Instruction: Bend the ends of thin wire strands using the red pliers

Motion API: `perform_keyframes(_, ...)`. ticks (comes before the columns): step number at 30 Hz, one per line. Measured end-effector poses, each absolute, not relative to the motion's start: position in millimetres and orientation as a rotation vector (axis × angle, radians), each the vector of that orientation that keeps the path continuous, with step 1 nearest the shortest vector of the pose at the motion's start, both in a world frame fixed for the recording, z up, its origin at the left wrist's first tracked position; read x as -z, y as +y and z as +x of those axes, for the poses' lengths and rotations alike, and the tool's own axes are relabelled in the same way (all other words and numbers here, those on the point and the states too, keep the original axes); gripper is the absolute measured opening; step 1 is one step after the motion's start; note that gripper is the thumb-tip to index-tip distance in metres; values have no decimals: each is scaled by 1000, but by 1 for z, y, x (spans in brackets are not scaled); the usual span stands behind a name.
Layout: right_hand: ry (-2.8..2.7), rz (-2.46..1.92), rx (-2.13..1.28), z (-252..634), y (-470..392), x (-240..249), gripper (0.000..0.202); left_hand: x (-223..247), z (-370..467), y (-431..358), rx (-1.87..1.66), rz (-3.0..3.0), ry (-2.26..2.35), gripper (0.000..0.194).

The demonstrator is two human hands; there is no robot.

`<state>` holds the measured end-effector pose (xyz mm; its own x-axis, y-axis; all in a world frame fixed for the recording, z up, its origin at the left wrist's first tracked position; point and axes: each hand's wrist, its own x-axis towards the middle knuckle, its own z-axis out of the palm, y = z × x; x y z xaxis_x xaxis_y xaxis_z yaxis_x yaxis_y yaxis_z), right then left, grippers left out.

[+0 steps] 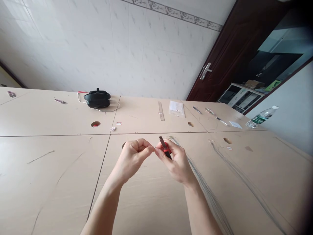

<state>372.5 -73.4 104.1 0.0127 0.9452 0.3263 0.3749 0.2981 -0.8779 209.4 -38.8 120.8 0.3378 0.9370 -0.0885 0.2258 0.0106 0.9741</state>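
Note:
Over the middle of the light wooden table [137, 202], my left hand [135, 155] is closed in a pinch; what lies between its fingertips is too small to name. My right hand [176, 160] is wrapped round a small tool with red and black parts [165, 147], its metal end pointing up. The fingertips of both hands nearly meet, with a tiny pale thing between them. Behind my right wrist a bundle of thin grey wires [202, 182] runs toward the front edge.
A second wire bundle [241, 173] lies at the right. Farther back are a black case [98, 99], a clear ruler [161, 111], a plastic packet [176, 108], a pen [197, 110] and a bottle [261, 117]. Loose strands [58, 179] lie at the left.

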Motion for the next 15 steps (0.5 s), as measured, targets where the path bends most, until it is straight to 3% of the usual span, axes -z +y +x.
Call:
perform_keyframes(10, -1567, -1244, -693, 373, -72, -104, 20, -118, 209, -37, -820, 1521, 1111, 25)
perform_keyframes(15, -1548, -1260, -669, 375, -71, -102, 22, -120, 207, -39, -1030, 1463, 1147, 31)
